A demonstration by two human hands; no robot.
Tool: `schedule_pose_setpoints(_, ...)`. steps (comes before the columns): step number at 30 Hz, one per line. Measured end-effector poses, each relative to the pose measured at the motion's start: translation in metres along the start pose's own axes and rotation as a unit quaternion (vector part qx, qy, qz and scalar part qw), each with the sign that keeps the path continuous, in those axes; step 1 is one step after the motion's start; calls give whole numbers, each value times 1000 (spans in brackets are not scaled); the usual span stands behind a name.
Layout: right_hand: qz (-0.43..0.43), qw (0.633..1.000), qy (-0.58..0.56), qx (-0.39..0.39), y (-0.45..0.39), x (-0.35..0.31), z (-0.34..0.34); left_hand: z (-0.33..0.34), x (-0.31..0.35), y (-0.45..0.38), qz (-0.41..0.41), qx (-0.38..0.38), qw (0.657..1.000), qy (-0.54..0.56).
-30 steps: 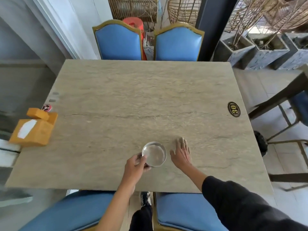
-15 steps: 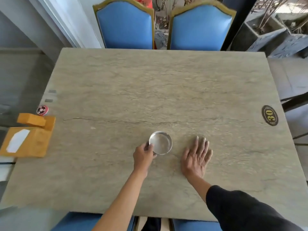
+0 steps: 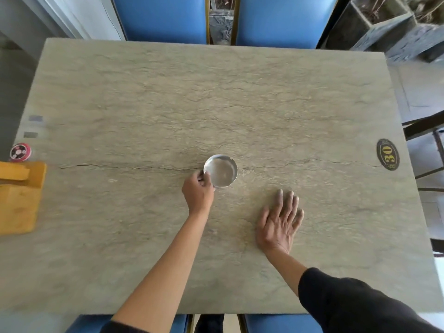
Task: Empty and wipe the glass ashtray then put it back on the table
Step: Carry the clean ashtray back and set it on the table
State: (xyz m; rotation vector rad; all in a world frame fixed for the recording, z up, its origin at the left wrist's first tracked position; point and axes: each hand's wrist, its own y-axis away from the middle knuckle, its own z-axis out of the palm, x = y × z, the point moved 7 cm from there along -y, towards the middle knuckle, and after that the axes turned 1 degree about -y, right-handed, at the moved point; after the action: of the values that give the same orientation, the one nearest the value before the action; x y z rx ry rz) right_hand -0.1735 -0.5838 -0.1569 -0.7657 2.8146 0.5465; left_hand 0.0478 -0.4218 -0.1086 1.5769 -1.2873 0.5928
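A round clear glass ashtray (image 3: 221, 170) rests near the middle of the stone-patterned table (image 3: 240, 97). It looks empty inside. My left hand (image 3: 198, 191) grips its near-left rim with thumb and fingers. My right hand (image 3: 280, 222) lies flat on the tabletop, fingers spread, to the right of the ashtray and nearer to me, holding nothing.
A yellow wooden tissue box (image 3: 18, 195) stands at the table's left edge, with a small red round button (image 3: 20, 151) behind it. A black oval number plate reading 30 (image 3: 387, 154) sits near the right edge. Blue chairs (image 3: 163, 19) stand at the far and near sides.
My left hand has slid the ashtray away from me toward the table's middle. My right hand stayed flat and now lies behind it. The camera has leaned forward over the table.
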Motion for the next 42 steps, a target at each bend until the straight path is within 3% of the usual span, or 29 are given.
schedule_pose_setpoints(5,2,1000,-8,2,2,-4,-5,-4,7,8,74,21,988,-138)
schedule_pose_setpoints(9,7,1000,-9,2,1,-5,-7,12,18,28,174,10,938,-299)
schedule_pose_setpoints(12,8,1000,-7,2,1,-5,-7,21,19,24,166,12,922,-348)
schedule_pose_setpoints(28,7,1000,-10,11,3,-6,-9,35,49,-35,169,30,927,-334)
schedule_pose_setpoints(42,0,1000,-13,22,3,-8,-11,34,55,-35,171,39,933,-313)
